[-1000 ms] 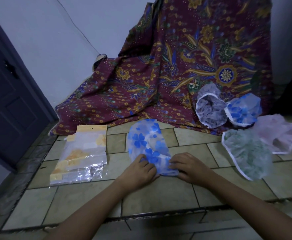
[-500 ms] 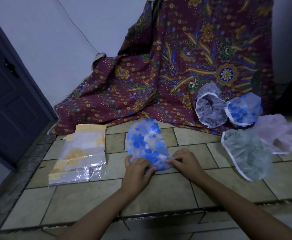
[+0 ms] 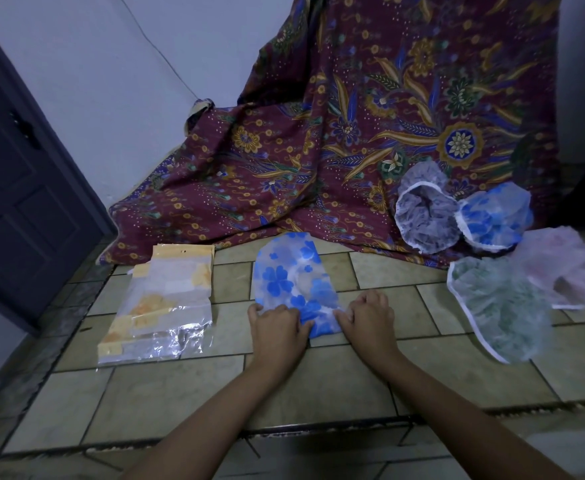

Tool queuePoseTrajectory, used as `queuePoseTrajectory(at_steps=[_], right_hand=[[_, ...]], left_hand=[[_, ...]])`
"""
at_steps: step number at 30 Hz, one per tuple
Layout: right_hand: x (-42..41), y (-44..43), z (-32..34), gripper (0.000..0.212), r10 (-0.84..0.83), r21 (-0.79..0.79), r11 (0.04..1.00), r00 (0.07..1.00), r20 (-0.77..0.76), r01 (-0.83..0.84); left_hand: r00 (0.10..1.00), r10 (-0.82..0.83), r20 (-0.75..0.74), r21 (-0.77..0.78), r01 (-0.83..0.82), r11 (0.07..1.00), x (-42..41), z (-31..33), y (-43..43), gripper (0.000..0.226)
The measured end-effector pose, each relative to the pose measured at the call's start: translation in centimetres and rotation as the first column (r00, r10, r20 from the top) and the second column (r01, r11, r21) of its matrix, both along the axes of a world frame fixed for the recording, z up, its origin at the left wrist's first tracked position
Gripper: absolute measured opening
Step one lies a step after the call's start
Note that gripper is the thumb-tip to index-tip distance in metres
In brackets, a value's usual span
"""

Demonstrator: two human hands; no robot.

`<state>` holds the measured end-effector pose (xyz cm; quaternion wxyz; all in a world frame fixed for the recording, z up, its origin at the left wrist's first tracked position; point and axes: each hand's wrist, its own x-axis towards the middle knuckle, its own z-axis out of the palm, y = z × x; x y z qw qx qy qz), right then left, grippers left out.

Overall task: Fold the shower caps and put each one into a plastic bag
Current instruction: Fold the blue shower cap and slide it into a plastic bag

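Note:
A blue-flowered shower cap (image 3: 293, 278) lies folded flat on the tiled floor in front of me. My left hand (image 3: 276, 329) grips its near left corner, fingers curled over the plastic. My right hand (image 3: 367, 315) pinches the near right edge, knuckles bent. A pile of clear plastic bags with yellow headers (image 3: 161, 306) lies to the left of the cap. At the right sit several unfolded caps: grey (image 3: 424, 216), blue (image 3: 495, 220), green (image 3: 499, 306) and pink (image 3: 571, 268).
A maroon batik cloth (image 3: 353, 133) drapes down the wall and onto the floor behind the caps. A dark door (image 3: 17, 188) stands at the left. A step edge (image 3: 319, 431) runs across the tiles close to me.
Both hands have slid a little away from me along the cap's near end, bunching the lower edge between them; the cap looks shorter at its near end.

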<state>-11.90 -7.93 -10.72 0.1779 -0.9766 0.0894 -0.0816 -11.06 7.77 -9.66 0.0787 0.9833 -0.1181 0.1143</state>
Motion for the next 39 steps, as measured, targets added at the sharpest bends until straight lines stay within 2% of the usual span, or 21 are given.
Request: queuePoseTrajectory(at_steps=[5,9,11,13,15,16,17,19,21,24,26,28,31,33,36,39], right_hand=[[-0.4,0.0,0.8,0.027,-0.056,0.072,0.996,0.998,-0.015,0.057],[0.1,-0.1,1.5,0.023,-0.077,0.242,0.966,0.994,-0.081,0.095],[0.4,-0.3,1.4,0.021,-0.079,0.265,0.959,0.993,-0.088,0.1],[0.5,-0.3,1.0,0.017,-0.064,0.226,0.972,0.998,-0.007,0.064],[0.4,-0.2,0.3,0.008,0.046,0.023,0.998,0.966,0.254,-0.054],[0.3,-0.3,-0.2,0.002,0.173,-0.098,0.984,0.914,0.367,-0.147],[0.4,-0.5,-0.7,0.009,0.321,-0.225,0.943,0.847,0.424,-0.245],[0.5,-1.4,-1.3,0.02,0.543,-0.335,0.836,0.737,0.401,-0.433],[0.5,-2.7,-1.2,0.027,0.649,-0.32,0.76,0.687,0.329,-0.565],[0.6,-4.0,-0.6,0.037,0.696,-0.216,0.715,0.705,0.134,-0.665],[0.8,-4.2,-0.5,0.05,0.69,-0.119,0.724,0.718,0.093,-0.68],[1.1,-4.0,-0.5,0.043,0.657,-0.057,0.752,0.741,0.139,-0.657],[1.2,-3.3,-0.3,0.025,0.56,0.088,0.792,0.777,0.287,-0.604],[1.3,-3.0,-0.2,0.027,0.496,0.204,0.794,0.804,0.327,-0.573],[2.0,-2.7,-0.2,0.024,0.4,0.337,0.8,0.86,0.317,-0.497],[2.4,-2.3,-0.2,0.016,0.269,0.506,0.774,0.921,0.282,-0.381]], left_hand=[[0.949,-0.205,0.239,0.049,0.199,0.979,0.5,-1.2,0.2,0.006],[0.909,-0.345,0.233,0.078,0.336,0.939,0.9,-2.0,0.9,0.009],[0.896,-0.386,0.221,0.059,0.383,0.922,1.1,-1.8,1.6,0.017],[0.868,-0.438,0.234,0.064,0.436,0.898,1.0,-1.9,2.4,0.023],[0.823,-0.502,0.266,0.1,0.495,0.863,1.0,-2.1,3.1,0.021],[0.8,-0.537,0.266,0.108,0.529,0.842,1.0,-2.2,3.2,0.019],[0.778,-0.571,0.262,0.113,0.563,0.819,1.0,-2.3,3.3,0.018],[0.751,-0.62,0.228,0.099,0.615,0.782,1.2,-2.5,3.4,0.016],[0.751,-0.633,0.188,0.059,0.635,0.77,1.3,-2.5,3.8,0.02],[0.747,-0.656,0.107,-0.041,0.662,0.748,1.4,-2.3,4.4,0.026],[0.74,-0.671,0.048,-0.127,0.671,0.731,1.5,-1.8,4.4,0.027],[0.759,-0.651,0.017,-0.226,0.638,0.737,1.5,-1.3,4.2,0.03],[0.815,-0.579,0.01,-0.334,0.549,0.766,1.5,-0.9,4.3,0.037],[0.844,-0.537,0.019,-0.366,0.505,0.782,1.6,-0.9,4.1,0.033],[0.904,-0.426,0.035,-0.483,0.389,0.785,1.8,-0.7,3.7,0.025],[0.936,-0.35,0.034,-0.532,0.313,0.787,2.0,-0.8,3.3,0.02]])
